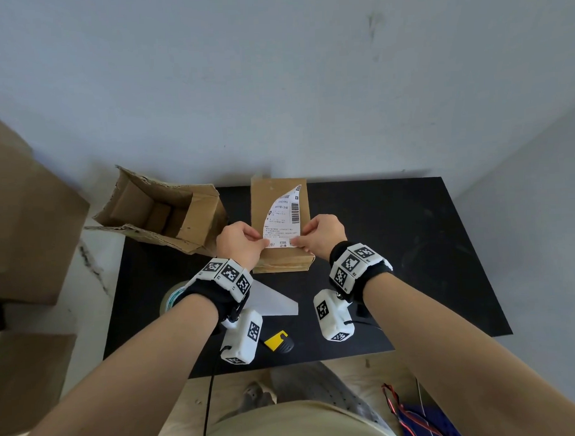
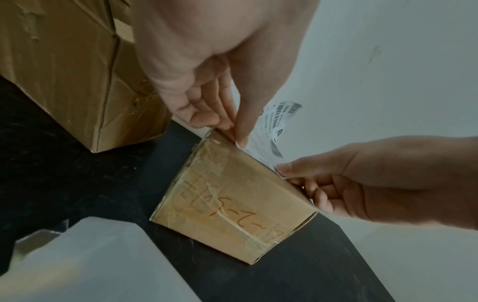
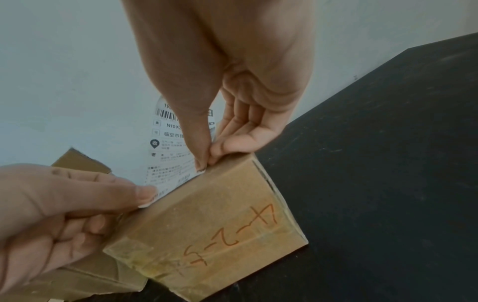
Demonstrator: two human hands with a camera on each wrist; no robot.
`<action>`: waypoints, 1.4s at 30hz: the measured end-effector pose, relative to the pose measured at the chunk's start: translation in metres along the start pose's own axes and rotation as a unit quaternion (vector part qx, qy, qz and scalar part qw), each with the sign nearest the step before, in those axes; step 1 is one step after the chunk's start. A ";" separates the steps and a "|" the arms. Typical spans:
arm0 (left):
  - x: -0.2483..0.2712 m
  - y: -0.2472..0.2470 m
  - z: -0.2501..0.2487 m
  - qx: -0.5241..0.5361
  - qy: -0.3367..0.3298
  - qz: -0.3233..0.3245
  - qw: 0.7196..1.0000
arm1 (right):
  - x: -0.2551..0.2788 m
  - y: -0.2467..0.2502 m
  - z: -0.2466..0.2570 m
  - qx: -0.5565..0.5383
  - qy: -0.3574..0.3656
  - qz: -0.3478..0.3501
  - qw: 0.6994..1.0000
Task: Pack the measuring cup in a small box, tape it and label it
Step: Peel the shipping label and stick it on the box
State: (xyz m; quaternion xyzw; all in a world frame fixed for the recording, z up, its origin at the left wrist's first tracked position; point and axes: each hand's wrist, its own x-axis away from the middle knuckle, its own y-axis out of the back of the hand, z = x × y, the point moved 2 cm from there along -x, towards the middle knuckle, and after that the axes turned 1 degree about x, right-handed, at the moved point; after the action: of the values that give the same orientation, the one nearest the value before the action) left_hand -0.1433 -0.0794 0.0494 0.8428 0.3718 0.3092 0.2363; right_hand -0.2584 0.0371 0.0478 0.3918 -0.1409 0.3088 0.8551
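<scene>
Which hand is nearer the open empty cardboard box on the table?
Left. The left hand pinches the label right beside the open box; the right hand pinches the label's other corner, across the small box.

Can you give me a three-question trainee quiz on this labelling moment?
1. True or false: the shipping label already lies flat on top of the small box.
2. Which part of the label do the left hand and right hand pinch? A) its far corners B) its near corners C) its middle
3. Fill in: to the left of the small box stands an open ______.

Key:
1. False. Its far end curls up off the box.
2. B. Each hand pinches one near corner at the box's near top edge.
3. Cardboard box, flaps up.
</scene>
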 end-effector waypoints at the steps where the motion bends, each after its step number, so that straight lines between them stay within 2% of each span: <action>1: 0.000 0.000 0.000 -0.004 0.001 0.001 1.000 | 0.000 0.000 0.000 0.001 0.001 -0.002 1.000; 6: -0.002 0.000 -0.001 -0.024 0.001 0.003 1.000 | 0.001 0.000 0.000 0.017 0.007 -0.006 1.000; 10: -0.001 0.000 -0.003 -0.051 -0.020 0.000 0.998 | 0.005 0.005 0.004 0.083 0.025 -0.011 0.996; 12: 0.001 0.002 -0.005 -0.092 -0.056 -0.006 0.994 | 0.009 0.009 0.005 0.126 0.029 -0.013 0.992; 14: 0.005 0.004 -0.006 -0.135 -0.128 -0.017 0.982 | 0.014 0.013 0.003 0.160 0.044 -0.032 0.986; 16: 0.012 0.002 -0.004 -0.180 -0.253 -0.023 0.950 | 0.019 0.013 0.000 0.185 0.102 -0.078 0.974; 18: 0.019 -0.002 0.003 -0.230 -0.368 -0.019 0.901 | 0.021 0.006 -0.004 0.214 0.190 -0.090 0.954; 20: 0.025 -0.005 0.012 -0.274 -0.428 -0.032 0.861 | 0.024 -0.005 -0.010 0.251 0.263 -0.053 0.930; 22: 0.029 -0.007 0.021 -0.291 -0.453 -0.032 0.842 | 0.027 -0.012 -0.018 0.295 0.301 -0.009 0.907; 25: 0.032 -0.007 0.031 -0.304 -0.457 -0.006 0.836 | 0.033 -0.019 -0.034 0.395 0.319 0.057 0.860; 29: 0.033 -0.005 0.031 -0.297 -0.441 0.009 0.847 | 0.035 -0.011 -0.051 0.437 0.338 0.057 0.832; 31: 0.031 -0.004 0.026 -0.303 -0.441 0.009 0.845 | 0.034 -0.005 -0.055 0.435 0.332 0.044 0.836; 34: 0.029 -0.006 0.023 -0.320 -0.437 0.012 0.840 | 0.032 0.001 -0.052 0.411 0.309 0.039 0.856; 37: 0.027 -0.008 0.022 -0.357 -0.406 0.039 0.841 | 0.033 -0.002 -0.046 0.406 0.341 0.056 0.846; 39: 0.021 -0.010 0.021 -0.358 -0.378 0.067 0.852 | 0.030 -0.006 -0.044 0.413 0.344 0.074 0.840; 42: 0.005 -0.010 0.016 -0.341 -0.332 0.108 0.873 | 0.023 -0.006 -0.040 0.409 0.321 0.073 0.851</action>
State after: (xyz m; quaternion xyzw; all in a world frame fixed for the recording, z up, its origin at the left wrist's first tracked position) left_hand -0.1350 -0.0722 0.0337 0.7979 0.0499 0.1424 0.5836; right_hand -0.2367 0.0738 0.0298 0.5736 0.2525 0.5085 0.5904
